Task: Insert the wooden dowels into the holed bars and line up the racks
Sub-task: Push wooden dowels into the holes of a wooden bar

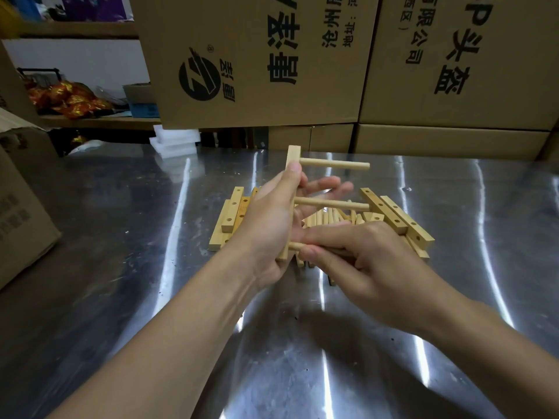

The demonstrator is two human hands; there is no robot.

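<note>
My left hand (272, 225) grips a holed wooden bar (292, 158) held upright above the table. Two dowels stick out of it to the right, an upper dowel (335, 164) and a middle dowel (331, 204). My right hand (363, 255) pinches a third dowel (298, 245) whose left end sits at the bar's lowest hole. Under my hands lies a heap of loose dowels (326, 219). Holed bars lie to its left (233, 211) and to its right (393, 217).
The shiny metal table (151, 267) carries the parts. Big cardboard boxes (257, 62) stand stacked behind it, and another box (21, 213) sits at the left edge. White foam blocks (175, 140) lie at the back left.
</note>
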